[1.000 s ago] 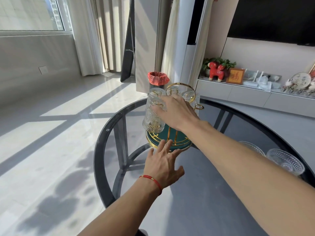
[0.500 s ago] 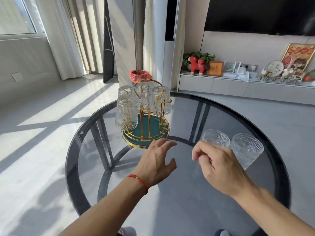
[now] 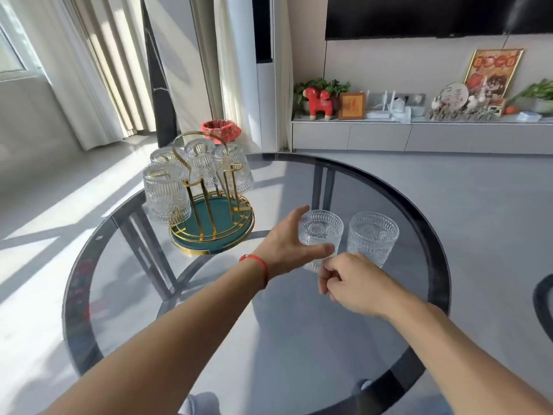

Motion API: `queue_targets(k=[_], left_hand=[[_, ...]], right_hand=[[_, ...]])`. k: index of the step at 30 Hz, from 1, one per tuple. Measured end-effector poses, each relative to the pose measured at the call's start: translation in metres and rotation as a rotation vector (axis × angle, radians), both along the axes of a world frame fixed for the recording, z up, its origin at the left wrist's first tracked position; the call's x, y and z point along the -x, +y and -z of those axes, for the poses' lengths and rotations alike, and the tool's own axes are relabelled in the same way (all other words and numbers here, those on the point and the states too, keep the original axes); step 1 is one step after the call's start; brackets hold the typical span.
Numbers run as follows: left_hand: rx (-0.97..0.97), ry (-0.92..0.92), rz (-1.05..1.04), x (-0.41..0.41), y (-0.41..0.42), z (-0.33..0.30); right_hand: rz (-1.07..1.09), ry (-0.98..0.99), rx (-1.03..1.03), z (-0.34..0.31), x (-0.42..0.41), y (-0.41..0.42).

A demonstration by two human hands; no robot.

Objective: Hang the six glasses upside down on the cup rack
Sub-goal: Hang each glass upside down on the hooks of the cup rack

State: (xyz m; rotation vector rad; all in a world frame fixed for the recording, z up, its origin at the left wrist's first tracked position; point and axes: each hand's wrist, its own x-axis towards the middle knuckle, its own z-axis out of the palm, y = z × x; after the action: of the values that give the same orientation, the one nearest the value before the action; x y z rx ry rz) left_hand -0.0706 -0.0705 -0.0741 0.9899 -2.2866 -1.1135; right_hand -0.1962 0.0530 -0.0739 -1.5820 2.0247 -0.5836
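Note:
A gold wire cup rack (image 3: 206, 187) on a green round base stands at the far left of the round glass table (image 3: 299, 348). Several ribbed glasses hang upside down on it, the nearest one (image 3: 166, 196) at its front left. Two more ribbed glasses stand upright at the table's right. My left hand (image 3: 284, 250) wraps the left glass (image 3: 324, 229), fingers behind it and thumb across its front. The right glass (image 3: 372, 235) stands free beside it. My right hand (image 3: 356, 286) hovers just in front of both glasses, fingers curled, holding nothing.
A bin with a red liner (image 3: 220, 130) stands on the floor behind the rack. A low cabinet (image 3: 419, 136) with ornaments runs along the far wall. A dark curved chair edge (image 3: 543, 301) shows at the right of the table.
My right hand left the rack and came back toward the two upright glasses. My left hand moved right from the rack's base to the left glass and closed around it.

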Motion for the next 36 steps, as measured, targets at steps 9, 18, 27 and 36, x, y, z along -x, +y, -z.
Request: queue_targets(k=[9,18,27,36], left_hand=[[0.075,0.194,-0.276,-0.038,0.003,-0.006],[-0.475,0.641,-0.234,-0.107,0.007,0.006],[-0.104,0.225,-0.14,-0.137,-0.012,0.009],[0.529,-0.553,-0.076,-0.138,-0.029,0.052]], right_hand=[[0.071,-0.265,-0.17,0.002,0.004,0.0],[0.111,-1.304,-0.111,-0.006,-0.046,-0.032],[0.387,-1.38,0.13,0.0,-0.051,-0.059],[0.359,-0.714,0.636,-0.043,-0.06,-0.089]])
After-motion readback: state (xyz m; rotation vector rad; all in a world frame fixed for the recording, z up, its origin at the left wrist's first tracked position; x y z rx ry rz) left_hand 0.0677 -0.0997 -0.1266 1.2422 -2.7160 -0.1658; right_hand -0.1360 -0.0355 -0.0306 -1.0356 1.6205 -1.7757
